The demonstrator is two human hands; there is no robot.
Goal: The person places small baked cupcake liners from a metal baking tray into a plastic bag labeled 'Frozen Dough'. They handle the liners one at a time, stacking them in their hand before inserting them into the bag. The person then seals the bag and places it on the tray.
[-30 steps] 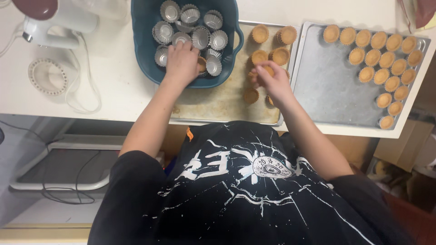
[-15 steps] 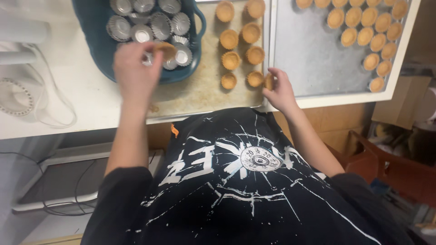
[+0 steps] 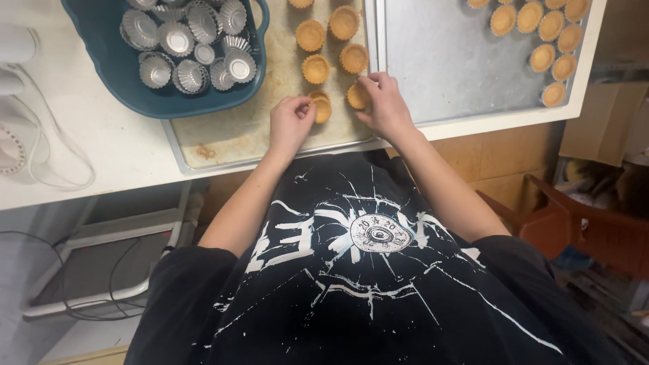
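Vs. 0.5 s ago: left hand point(image 3: 289, 124) is no longer hovering at the blue tub point(image 3: 108, 81) of metal tart moulds point(image 3: 193, 40); it's now down on the near baking tray point(image 3: 223, 135), fingers pinching narrow on a baked tart shell point(image 3: 322, 108). Right hand point(image 3: 385, 105) is staying put at the tray's right edge, fingers curled around a second shell point(image 3: 356, 95). So both hands are now working the loose shells, mould already dropped in the tub, prob.

Orientation: shells are round, no real long axis; the left one looks tilted on edge, open side can't tell. The right one is lying flat, cup up. More shells are lining the far tray point(image 3: 473, 61) on the desk point(image 3: 101, 149).
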